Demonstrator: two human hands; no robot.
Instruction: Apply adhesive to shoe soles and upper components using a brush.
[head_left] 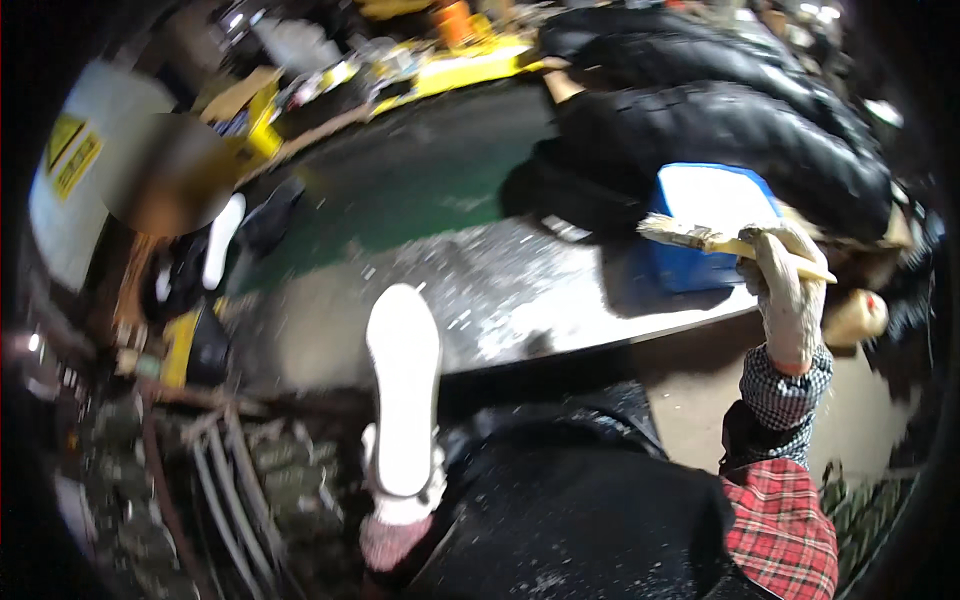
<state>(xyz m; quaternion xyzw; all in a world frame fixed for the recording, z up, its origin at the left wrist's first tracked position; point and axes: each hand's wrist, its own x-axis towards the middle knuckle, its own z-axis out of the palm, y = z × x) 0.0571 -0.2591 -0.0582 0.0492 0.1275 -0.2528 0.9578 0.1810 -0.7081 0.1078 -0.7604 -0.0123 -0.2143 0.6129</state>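
Observation:
My left hand (402,511), in a pale glove, is closed around the heel end of a white shoe sole (404,360). The sole points away from me, its bright face up and a thin grey rim round it; most of my fingers are hidden beneath it. Over on the right, my gloved right hand (788,285) grips the wooden handle of a paintbrush (690,235). The whitened bristles point left, in front of a blue tub (690,265) whose inside looks bright white. From this view I cannot tell whether the brush touches the tub.
A workbench (420,190) with a green and worn grey top spans the middle. Large black puffy bundles (740,125) lie at its far right. Another white sole (222,240) is near a co-worker (170,190) at left. Metal bars (235,490) stand at lower left.

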